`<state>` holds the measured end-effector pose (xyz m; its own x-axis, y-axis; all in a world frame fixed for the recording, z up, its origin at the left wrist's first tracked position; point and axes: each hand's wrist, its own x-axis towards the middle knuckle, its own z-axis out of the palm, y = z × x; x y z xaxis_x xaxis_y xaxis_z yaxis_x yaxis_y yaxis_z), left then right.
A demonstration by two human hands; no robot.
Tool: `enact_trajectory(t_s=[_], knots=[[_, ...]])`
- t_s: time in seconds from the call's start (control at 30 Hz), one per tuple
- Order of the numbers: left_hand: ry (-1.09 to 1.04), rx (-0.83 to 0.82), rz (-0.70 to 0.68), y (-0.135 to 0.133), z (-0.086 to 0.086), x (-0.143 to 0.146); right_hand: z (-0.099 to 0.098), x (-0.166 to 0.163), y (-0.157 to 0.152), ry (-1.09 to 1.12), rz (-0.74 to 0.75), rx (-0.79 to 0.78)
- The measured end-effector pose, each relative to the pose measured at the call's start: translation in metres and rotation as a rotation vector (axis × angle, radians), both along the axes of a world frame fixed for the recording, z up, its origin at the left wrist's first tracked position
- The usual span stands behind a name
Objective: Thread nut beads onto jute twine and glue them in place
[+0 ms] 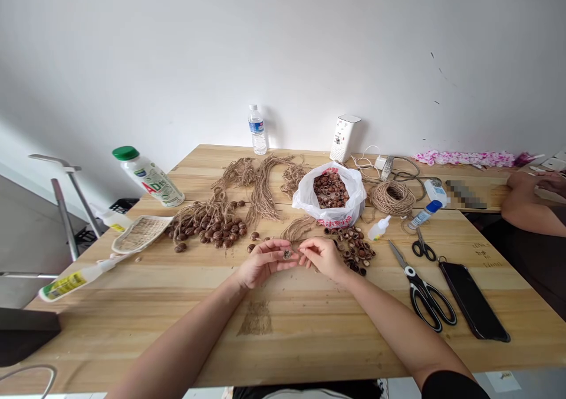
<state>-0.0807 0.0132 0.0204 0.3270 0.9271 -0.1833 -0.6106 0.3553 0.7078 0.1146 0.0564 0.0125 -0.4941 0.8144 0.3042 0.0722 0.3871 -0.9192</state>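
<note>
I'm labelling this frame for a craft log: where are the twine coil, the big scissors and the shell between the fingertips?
twine coil (382, 202), head view, on the wound loops left of its centre.
big scissors (415, 285), head view, on the black handles below the pivot.
shell (287, 253), head view, on its visible top.

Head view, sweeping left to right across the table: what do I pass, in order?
Yellow-labelled squeeze bottle lying on its side → green-capped bottle → heap of strung nuts → left hand, pinching a small nut → right hand → coil of twine → black phone.
</note>
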Motion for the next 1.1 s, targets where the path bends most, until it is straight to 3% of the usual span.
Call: enact_trajectory(t_s=[0.23,0.47,0.73,0.97,1.1], knots=[[0.091,-0.073,-0.045,-0.001,-0.009,0.007,0.005,0.001,0.003,-0.034,0.024,0.016],[0.067,-0.058,-0.037,0.0,-0.014,0.009,0.007,0.001,0.005,-0.101,0.056,0.283],[0.08,-0.059,-0.025,-0.002,-0.01,0.011,-0.001,-0.001,0.003,-0.098,0.091,0.255],[0.087,-0.06,-0.028,-0.001,-0.011,0.012,0.006,-0.004,0.001,-0.182,-0.005,0.315],[0.085,-0.062,-0.021,-0.002,-0.011,0.012,0.007,-0.004,0.001,-0.211,-0.003,0.222]])
